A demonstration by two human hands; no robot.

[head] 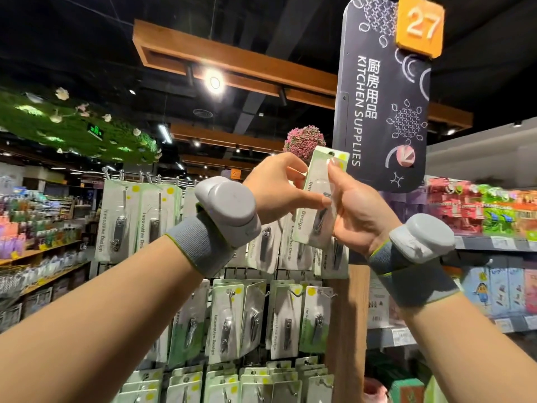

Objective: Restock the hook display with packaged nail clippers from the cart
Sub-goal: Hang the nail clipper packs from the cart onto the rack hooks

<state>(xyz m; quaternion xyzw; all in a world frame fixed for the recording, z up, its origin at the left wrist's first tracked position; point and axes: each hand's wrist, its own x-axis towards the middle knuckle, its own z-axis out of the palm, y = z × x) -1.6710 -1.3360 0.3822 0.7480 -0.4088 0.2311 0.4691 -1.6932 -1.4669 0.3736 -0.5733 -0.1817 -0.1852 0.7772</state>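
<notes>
Both hands raised together in front of the hook display (232,301), gripping one pack (318,199) between them. Left hand (279,190) comes in from the pack's left edge, fingers curled, thumb tip on the pack's face about halfway down. Right hand (357,210) holds the pack's right edge, palm toward the camera, one finger running up the front to a point near the hang hole. Each wrist wears a grey band with a rounded grey sensor (229,210).

Pack: pale green card, clear blister, metal clipper inside, "Innovative Design" printed down the side. Held near upright, top tilted slightly right. It sits in front of the display's top row, at its right end, and its top edge rises above that row. Cannot tell whether the hang hole is on a hook.

Display: more like packs hanging in rows. Top row spreads left of the held pack; a second row hangs below the hands; lower rows crowd the bottom edge.

Sign (380,106): dark, vertical, just right of the held pack, reading "KITCHEN SUPPLIES", with an orange "27" tag at its top. Pink flower ball (303,142) just above the left hand. Shelves (479,242) of coloured goods right of the sign.
</notes>
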